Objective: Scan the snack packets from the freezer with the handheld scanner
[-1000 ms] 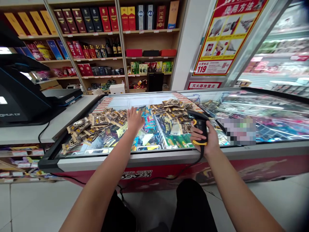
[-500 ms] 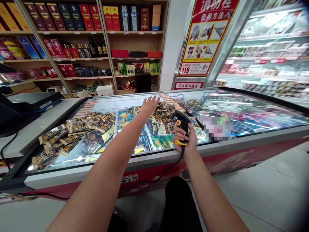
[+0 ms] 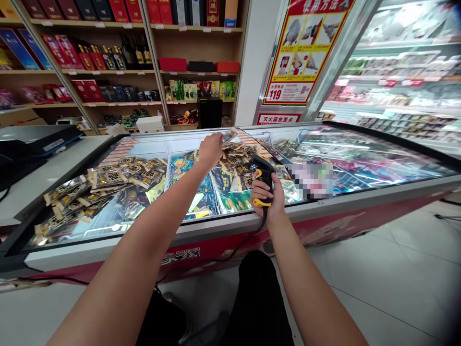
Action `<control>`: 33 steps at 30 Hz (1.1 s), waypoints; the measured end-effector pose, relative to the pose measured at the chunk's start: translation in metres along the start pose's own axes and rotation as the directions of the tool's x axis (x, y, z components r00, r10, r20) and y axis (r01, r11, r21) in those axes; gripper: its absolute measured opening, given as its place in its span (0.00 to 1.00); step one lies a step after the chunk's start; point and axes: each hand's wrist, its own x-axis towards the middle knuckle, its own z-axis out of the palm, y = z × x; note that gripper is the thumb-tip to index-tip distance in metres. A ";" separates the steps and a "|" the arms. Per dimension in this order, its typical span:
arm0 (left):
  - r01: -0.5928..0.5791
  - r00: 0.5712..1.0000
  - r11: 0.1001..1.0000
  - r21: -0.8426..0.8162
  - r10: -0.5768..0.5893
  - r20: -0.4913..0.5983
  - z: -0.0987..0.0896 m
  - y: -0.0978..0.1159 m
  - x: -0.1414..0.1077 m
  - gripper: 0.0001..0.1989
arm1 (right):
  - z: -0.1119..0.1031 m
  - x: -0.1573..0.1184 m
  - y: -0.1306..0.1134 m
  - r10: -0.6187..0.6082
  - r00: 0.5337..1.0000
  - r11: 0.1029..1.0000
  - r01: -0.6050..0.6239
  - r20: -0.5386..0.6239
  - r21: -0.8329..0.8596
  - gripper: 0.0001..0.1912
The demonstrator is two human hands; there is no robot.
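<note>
My left hand (image 3: 211,150) is closed near the back of the glass-topped freezer, with a small snack packet (image 3: 228,136) at its fingertips. The packet is tilted up, and part of it is hidden behind the fingers. A black and yellow barcode scanner (image 3: 265,168) is gripped in my right hand (image 3: 274,196), over the freezer's front part. Its cable hangs down along the freezer front. Brown-edged snack packets (image 3: 240,150) lie in a pile on the glass just below my left hand. Another pile of like packets (image 3: 108,176) spreads over the left end of the glass.
The chest freezer (image 3: 230,222) runs across in front of me, with frozen packs in wire baskets under its glass. On the left stands a counter (image 3: 81,161) with a dark device. Shelves of boxes and bottles (image 3: 108,72) rise behind, and a lit display cooler (image 3: 396,81) is at right.
My left hand was spread flat over the pile; now its fingers are closed on a packet, lifted slightly. The view has tipped downward. My right hand still holds the scanner.
</note>
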 end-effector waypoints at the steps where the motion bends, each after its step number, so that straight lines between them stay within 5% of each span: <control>1: 0.045 0.998 0.994 -0.102 -0.048 -0.031 -0.005 -0.005 -0.004 0.16 | 0.000 0.000 0.000 0.001 1.000 1.000 -0.001 0.001 -0.002 0.14; 5: 0.299 0.953 0.832 -0.468 -0.285 0.102 -0.022 -0.038 -0.036 0.13 | 0.003 0.000 0.001 0.022 1.000 0.998 -0.023 -0.019 -0.058 0.15; 10: 0.568 0.823 0.573 -0.591 -0.420 0.384 -0.045 -0.079 -0.091 0.09 | 0.007 0.001 0.001 0.026 0.997 0.993 -0.034 -0.074 -0.116 0.16; 14: 0.537 0.844 0.565 -0.626 -0.357 0.401 -0.063 -0.091 -0.115 0.15 | 0.009 0.001 0.003 0.022 0.991 0.981 -0.046 -0.131 -0.188 0.15; 20: 0.531 0.839 0.642 -0.553 -0.309 0.447 -0.069 -0.090 -0.117 0.23 | 0.018 0.003 0.007 -0.026 0.980 0.937 -0.044 -0.195 -0.347 0.12; 26: 0.553 0.832 0.566 -0.612 -0.346 0.433 -0.066 -0.091 -0.115 0.21 | 0.025 0.017 0.028 -0.077 0.965 0.725 -0.118 -0.250 -0.678 0.16; 33: 0.546 0.837 0.515 -0.661 -0.372 0.401 -0.063 -0.093 -0.115 0.15 | 0.014 0.037 0.080 -0.058 0.956 0.551 -0.209 -0.286 -0.808 0.25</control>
